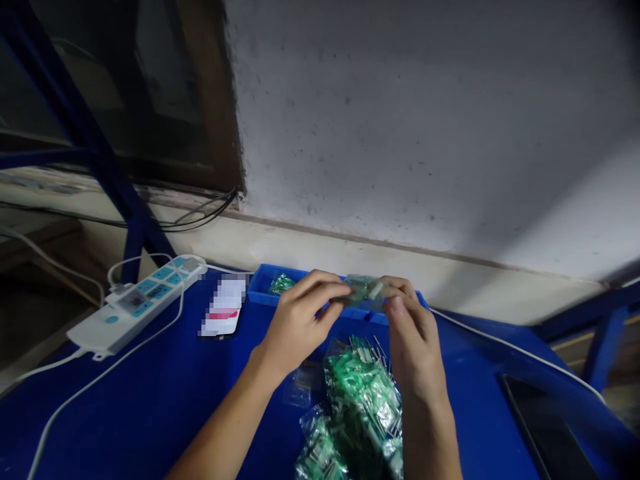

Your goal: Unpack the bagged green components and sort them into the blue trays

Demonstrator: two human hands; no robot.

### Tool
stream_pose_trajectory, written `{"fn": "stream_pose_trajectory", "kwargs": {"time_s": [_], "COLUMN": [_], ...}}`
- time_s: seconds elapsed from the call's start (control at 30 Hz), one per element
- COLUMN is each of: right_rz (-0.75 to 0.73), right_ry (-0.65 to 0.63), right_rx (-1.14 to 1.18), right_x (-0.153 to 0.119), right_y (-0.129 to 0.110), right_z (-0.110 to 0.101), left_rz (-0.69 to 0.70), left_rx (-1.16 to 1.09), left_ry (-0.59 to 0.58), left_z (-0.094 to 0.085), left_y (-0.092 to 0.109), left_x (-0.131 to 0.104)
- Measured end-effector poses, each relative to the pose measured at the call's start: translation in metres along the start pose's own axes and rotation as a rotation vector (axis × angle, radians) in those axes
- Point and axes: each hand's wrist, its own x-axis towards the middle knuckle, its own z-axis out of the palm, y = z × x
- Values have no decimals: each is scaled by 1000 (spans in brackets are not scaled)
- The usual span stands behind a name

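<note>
A small clear plastic bag (367, 288) with a greenish tint and pale pieces inside is stretched between my two hands. My left hand (306, 313) pinches its left end between thumb and fingers. At its right end, my right hand (413, 320) grips it the same way. What the pieces are is too blurred to tell. Below my hands lies a heap of green-tinted plastic bags (360, 387) with thin metal rods among them. A flat clear bag (300, 387) lies beside the heap, near my left forearm.
Behind my hands stands a long blue tray (260, 283) holding a green bag (281, 284). A white power strip (140, 303) with cables and a phone (224, 307) are at left. A dark flat device (545, 427) lies at right. The wall (425, 133) rises behind the blue table (150, 413).
</note>
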Motion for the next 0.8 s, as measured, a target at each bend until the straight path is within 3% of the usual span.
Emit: {"fn": "stream_pose_trajectory", "kwargs": {"time_s": [0.1,0.2,0.3,0.37,0.5,0.6,0.7,0.8], "right_rz": [78,161,88,-26,-273,-377,-419,-405], "right_ry": [-10,-8,58,62,-126,-224,-265,-219], "right_rx": [49,39,-37,-98,-224,-309,-353,-375], "right_x": [-1,-2,-4,-5,-8,-11,-13,-15], "right_y": [-2,-6,-10,-14,-23,-28,-33,-36], "right_z": [1,3,5,6,5,3,0,-1], "left_rz": [51,-24,-168,-271,-549,-698,-736,-728], "left_rx": [28,-5,-88,-161,-347,-493,-606,-713], "left_ry": [-22,-122,-293,-344,-315,-268,-228,-159], "left_z": [-8,-15,-24,-29,-33,-33,-32,-26], "left_y": [0,3,4,3,0,0,3,7], "left_x": [0,1,4,4,2,2,5,8]}}
